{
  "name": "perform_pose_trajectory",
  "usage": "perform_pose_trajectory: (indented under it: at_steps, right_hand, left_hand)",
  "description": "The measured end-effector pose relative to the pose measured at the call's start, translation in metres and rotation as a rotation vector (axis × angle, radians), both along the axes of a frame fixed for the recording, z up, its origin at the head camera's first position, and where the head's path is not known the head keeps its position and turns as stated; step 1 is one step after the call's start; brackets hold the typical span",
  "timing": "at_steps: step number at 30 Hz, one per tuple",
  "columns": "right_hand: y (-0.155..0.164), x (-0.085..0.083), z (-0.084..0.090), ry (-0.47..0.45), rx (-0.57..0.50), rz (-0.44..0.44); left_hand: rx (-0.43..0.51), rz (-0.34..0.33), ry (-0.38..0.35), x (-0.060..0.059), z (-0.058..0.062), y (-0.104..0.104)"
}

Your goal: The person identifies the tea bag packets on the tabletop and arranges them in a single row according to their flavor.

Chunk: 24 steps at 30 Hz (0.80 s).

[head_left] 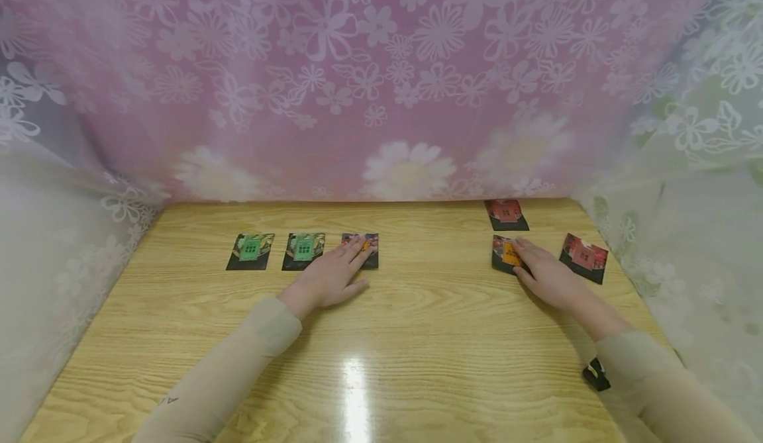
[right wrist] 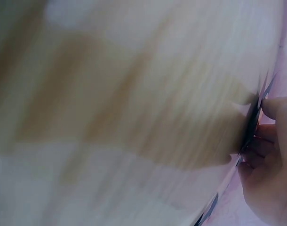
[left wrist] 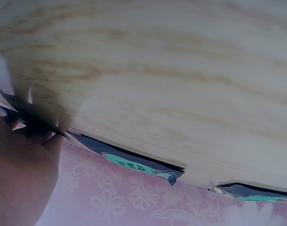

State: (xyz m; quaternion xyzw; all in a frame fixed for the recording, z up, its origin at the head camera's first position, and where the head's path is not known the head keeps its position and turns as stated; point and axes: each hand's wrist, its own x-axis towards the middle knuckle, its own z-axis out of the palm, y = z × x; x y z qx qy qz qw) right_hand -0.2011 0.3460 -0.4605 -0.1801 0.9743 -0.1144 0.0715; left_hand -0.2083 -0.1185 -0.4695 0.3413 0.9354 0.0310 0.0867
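Note:
Several dark picture cards lie on the wooden table [head_left: 417,337]. At the left sit two green cards [head_left: 251,251] [head_left: 303,250] in a row, then a third card [head_left: 363,249] under my left hand [head_left: 334,274], whose straight fingers rest flat on it. At the right, my right hand [head_left: 545,272] lies with its fingers on an orange card [head_left: 508,254]. One red card [head_left: 505,214] lies behind it and another red card [head_left: 583,256] to its right. In the left wrist view the green cards [left wrist: 134,164] show edge-on beside my left hand [left wrist: 21,174]. The right wrist view is blurred, with fingers [right wrist: 270,141] touching a card's edge.
A pink flowered curtain [head_left: 381,79] hangs close behind the table, and white lace curtains [head_left: 685,185] close in both sides. A black wrist strap [head_left: 596,373] shows on my right sleeve. Glare [head_left: 356,390] marks the table's near middle.

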Motion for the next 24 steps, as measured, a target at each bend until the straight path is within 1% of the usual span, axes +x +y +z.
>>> perform_pose_trajectory:
  at_steps: [10, 17, 24]
  right_hand:
    - [-0.037, -0.009, 0.0, 0.042, 0.0, 0.052]
    - [-0.063, -0.015, -0.002, 0.036, 0.0, 0.075]
    - [-0.087, -0.02, -0.004, 0.025, -0.005, 0.108]
  left_hand:
    - [-0.012, 0.009, 0.011, -0.002, -0.005, -0.001]
    - [0.005, -0.001, 0.017, -0.003, -0.006, -0.002]
    - [-0.02, -0.002, 0.018, -0.004, -0.007, -0.003]
